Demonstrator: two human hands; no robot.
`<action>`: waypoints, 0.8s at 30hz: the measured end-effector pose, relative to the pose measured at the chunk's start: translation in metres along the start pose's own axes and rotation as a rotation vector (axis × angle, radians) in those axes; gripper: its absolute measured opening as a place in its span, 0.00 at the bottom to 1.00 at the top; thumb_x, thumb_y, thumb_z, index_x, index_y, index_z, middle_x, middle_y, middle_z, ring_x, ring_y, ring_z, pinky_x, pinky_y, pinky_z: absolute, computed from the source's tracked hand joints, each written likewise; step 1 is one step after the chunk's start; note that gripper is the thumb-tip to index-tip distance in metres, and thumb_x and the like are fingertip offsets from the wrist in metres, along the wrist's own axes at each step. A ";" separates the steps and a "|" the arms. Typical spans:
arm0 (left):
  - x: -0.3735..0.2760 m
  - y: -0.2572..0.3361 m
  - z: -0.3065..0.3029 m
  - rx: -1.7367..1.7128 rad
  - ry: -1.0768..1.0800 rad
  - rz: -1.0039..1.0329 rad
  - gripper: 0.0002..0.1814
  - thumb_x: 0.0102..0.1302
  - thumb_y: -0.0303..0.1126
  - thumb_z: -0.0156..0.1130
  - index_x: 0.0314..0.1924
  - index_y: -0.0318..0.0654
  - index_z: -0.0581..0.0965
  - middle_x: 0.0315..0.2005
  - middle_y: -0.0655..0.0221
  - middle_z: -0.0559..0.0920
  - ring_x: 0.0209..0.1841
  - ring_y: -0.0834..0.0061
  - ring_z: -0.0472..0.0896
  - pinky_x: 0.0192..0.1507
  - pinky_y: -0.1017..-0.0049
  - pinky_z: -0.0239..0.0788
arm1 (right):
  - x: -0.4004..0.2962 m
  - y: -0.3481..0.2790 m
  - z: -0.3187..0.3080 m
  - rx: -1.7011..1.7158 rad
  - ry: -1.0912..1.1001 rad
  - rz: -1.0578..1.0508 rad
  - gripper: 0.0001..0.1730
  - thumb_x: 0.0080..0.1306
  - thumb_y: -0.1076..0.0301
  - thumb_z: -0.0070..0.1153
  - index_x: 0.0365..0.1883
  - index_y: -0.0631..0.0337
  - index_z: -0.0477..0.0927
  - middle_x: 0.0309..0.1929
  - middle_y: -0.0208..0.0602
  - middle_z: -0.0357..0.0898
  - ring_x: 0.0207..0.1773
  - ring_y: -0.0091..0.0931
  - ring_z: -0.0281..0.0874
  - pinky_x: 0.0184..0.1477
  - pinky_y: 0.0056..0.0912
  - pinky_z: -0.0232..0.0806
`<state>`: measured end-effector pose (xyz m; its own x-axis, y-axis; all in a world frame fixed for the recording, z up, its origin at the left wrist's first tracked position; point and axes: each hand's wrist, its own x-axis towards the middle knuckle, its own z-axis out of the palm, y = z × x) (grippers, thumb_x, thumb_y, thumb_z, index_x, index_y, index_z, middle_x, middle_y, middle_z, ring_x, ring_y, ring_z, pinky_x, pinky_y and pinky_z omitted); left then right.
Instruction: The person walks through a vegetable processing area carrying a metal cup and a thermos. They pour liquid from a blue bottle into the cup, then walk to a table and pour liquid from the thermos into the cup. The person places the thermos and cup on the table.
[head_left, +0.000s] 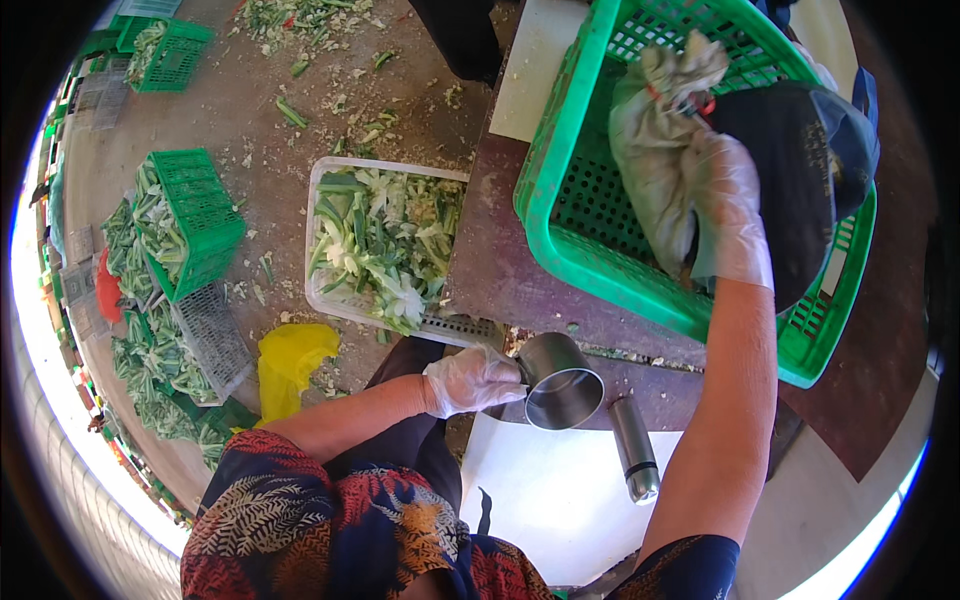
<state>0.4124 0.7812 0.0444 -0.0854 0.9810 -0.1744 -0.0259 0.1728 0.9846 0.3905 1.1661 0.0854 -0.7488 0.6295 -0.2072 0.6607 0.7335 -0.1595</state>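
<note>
My left hand (476, 379), in a clear plastic glove, grips a stainless steel mug (562, 382) by its handle side. The mug is tilted, its mouth facing me, and looks empty. My right hand (724, 176), gloved the same way, is at a grey-beige cloth bag (649, 150) inside a large green plastic basket (615, 277). Its fingers are closed near the bag's gathered neck, by a red tie; the fingertips are partly hidden. Beside the bag, a dark bag (780, 187) bulges over the basket's side. A steel vacuum flask (634, 450) lies on its side to the right of the mug.
A white crate (311, 255) of leafy trimmings stands left of the brown table (495, 262). Green crates (199, 225) of greens, a yellow plastic bag (292, 360) and scattered scraps lie on the floor. Someone's dark-clothed leg (461, 37) shows at the top. A white board (540, 480) is before me.
</note>
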 end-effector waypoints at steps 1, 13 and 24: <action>0.004 0.009 -0.001 0.019 0.028 0.060 0.09 0.60 0.34 0.61 0.27 0.37 0.75 0.20 0.58 0.74 0.23 0.55 0.73 0.25 0.65 0.63 | -0.003 0.015 -0.013 0.054 0.145 0.047 0.11 0.56 0.61 0.52 0.28 0.60 0.78 0.29 0.49 0.77 0.35 0.44 0.76 0.35 0.43 0.67; -0.004 0.026 0.010 0.087 -0.209 -0.021 0.08 0.61 0.33 0.59 0.30 0.36 0.76 0.21 0.58 0.74 0.25 0.55 0.74 0.28 0.66 0.65 | -0.079 0.012 -0.109 0.180 0.335 -0.224 0.06 0.57 0.68 0.52 0.31 0.59 0.78 0.27 0.44 0.76 0.32 0.40 0.75 0.34 0.37 0.68; 0.006 0.030 0.035 0.058 -0.250 0.003 0.14 0.63 0.35 0.56 0.23 0.34 0.72 0.18 0.59 0.69 0.22 0.59 0.69 0.26 0.66 0.59 | -0.229 -0.058 -0.083 0.809 0.398 -0.240 0.09 0.48 0.75 0.61 0.30 0.60 0.78 0.34 0.41 0.79 0.38 0.37 0.78 0.41 0.34 0.70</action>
<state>0.4461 0.7953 0.0731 0.1639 0.9717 -0.1703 0.0313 0.1674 0.9854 0.5194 1.0002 0.2223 -0.7336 0.6353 0.2411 0.2085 0.5481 -0.8100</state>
